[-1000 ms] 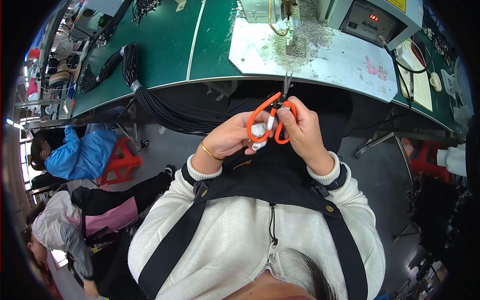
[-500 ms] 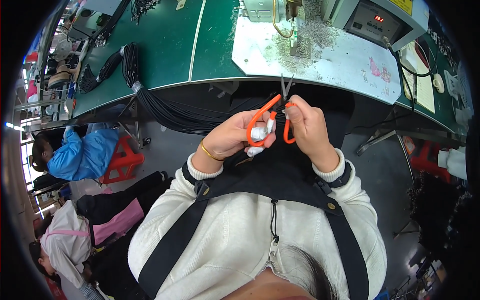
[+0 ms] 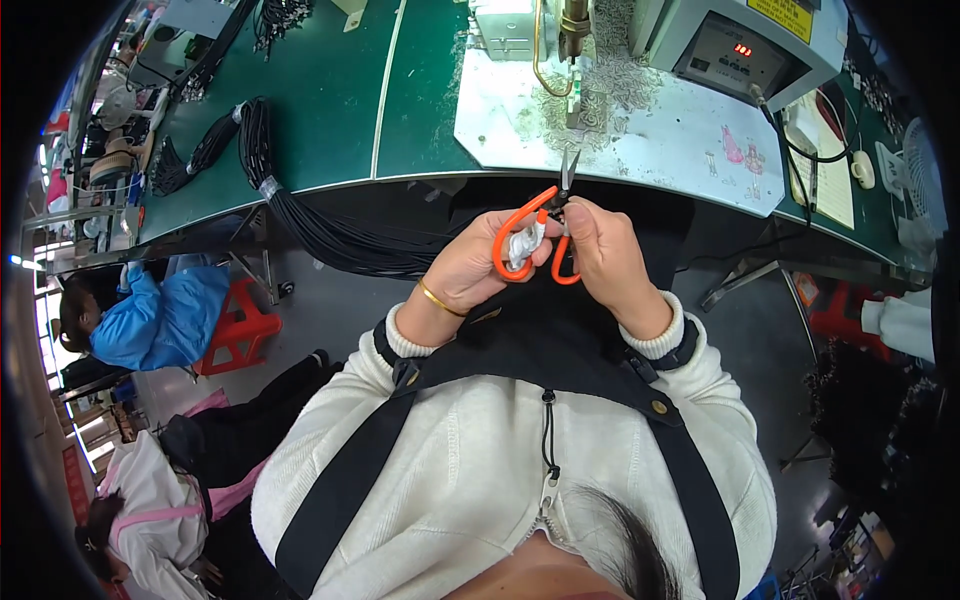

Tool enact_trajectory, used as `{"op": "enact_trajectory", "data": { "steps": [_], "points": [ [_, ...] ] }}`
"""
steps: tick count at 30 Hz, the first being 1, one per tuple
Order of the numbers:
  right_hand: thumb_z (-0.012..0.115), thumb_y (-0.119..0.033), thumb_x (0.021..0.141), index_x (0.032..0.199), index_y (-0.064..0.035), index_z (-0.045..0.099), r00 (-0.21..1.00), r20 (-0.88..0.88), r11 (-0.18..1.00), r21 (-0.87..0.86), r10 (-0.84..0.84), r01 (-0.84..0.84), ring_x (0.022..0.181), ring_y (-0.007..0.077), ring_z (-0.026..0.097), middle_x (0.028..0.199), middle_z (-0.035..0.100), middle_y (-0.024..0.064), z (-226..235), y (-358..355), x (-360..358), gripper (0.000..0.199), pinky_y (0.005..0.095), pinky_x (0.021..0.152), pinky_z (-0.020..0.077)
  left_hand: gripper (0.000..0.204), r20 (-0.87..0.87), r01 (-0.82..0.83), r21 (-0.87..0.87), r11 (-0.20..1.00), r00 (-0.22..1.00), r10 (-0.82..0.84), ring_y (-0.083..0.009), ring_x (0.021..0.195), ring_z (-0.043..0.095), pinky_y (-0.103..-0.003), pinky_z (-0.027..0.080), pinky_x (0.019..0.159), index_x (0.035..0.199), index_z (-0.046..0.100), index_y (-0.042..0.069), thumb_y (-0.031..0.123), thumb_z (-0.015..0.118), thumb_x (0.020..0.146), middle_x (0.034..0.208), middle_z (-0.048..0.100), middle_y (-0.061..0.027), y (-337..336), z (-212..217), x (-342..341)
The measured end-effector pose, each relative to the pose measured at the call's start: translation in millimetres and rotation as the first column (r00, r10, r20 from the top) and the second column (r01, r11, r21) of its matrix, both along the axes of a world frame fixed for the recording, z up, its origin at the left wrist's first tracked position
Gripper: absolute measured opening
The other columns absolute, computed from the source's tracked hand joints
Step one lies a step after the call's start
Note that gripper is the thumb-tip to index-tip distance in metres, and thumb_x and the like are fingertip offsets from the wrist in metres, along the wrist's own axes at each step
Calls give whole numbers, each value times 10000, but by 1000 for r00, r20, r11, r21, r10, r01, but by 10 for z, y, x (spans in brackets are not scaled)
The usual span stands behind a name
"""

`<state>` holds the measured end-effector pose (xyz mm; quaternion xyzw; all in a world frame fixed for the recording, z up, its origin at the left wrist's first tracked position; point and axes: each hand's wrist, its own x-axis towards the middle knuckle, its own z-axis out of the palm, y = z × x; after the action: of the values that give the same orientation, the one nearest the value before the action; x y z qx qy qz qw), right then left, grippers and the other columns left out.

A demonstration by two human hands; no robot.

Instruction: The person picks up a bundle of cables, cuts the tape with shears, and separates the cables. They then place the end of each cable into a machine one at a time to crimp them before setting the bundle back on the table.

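A pair of scissors (image 3: 509, 222) with orange handles is in front of my chest, its blades pointing away from me and slightly apart. My left hand (image 3: 470, 262) is closed around the left handle loop. Crumpled white wrapping (image 3: 522, 246) shows inside that loop; whether it sits on my fingers or on the handle I cannot tell. My right hand (image 3: 612, 258) pinches near the scissors' pivot, beside the right loop. Anything small between its fingertips is hidden. A long bundle of black cables (image 3: 340, 238) hangs off the table edge and runs behind my left hand.
Ahead stands a green table (image 3: 310, 100) with a pale metal plate (image 3: 640, 165) littered with scraps. On it are a brass-coloured machine head (image 3: 573, 30) and a grey control box (image 3: 745, 60) with a red display. Two people sit at the left, near a red stool (image 3: 238, 330).
The view has tilted, so the table sits lower. My right hand has shifted slightly left toward the pivot. Less white wrapping shows beneath the left loop.
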<state>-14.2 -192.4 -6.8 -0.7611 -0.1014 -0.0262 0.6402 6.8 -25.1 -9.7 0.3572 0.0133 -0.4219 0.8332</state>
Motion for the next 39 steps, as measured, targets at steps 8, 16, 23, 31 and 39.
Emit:
{"op": "enact_trajectory", "data": {
  "steps": [8,16,23,31,39],
  "points": [
    [368,-307,924,773,-18,553,914,-75,917,-37,-400,398,425,45,381,515,445,-25,-30,-511,182,375,199,382,280,248,394,-271,445,853,915,85,-60,678,535,-165,396,538,1063,547,30,130,495,842,896,611,-66,146,230,246],
    [375,-286,913,1042,46,510,762,445,496,-582,-470,645,887,270,511,977,530,171,-65,-1338,491,382,340,790,380,408,967,-897,248,-365,251,39,-155,840,554,-240,441,696,1131,491,31,145,607,757,987,582,-100,1979,-132,657],
    [378,-210,898,1021,52,504,610,663,557,-335,-434,760,931,301,500,1051,506,178,141,-843,469,316,353,822,384,676,909,-540,221,-812,416,-29,-237,818,570,-299,470,721,1205,371,17,265,704,671,1012,523,-148,2546,-761,910],
    [416,-131,814,832,34,548,824,481,944,-280,298,-178,673,222,551,734,580,128,221,279,457,212,291,637,432,389,259,-742,489,460,627,735,-241,608,573,-330,491,515,1055,462,-23,174,598,748,813,556,-114,2501,-281,477],
    [356,-342,905,898,10,550,518,-312,605,398,796,-690,645,146,585,727,597,83,115,1615,958,403,231,607,463,249,590,-887,325,328,461,663,-167,441,492,-313,441,440,880,485,-12,102,566,674,576,468,-57,2746,1147,-417]
  ]
}}
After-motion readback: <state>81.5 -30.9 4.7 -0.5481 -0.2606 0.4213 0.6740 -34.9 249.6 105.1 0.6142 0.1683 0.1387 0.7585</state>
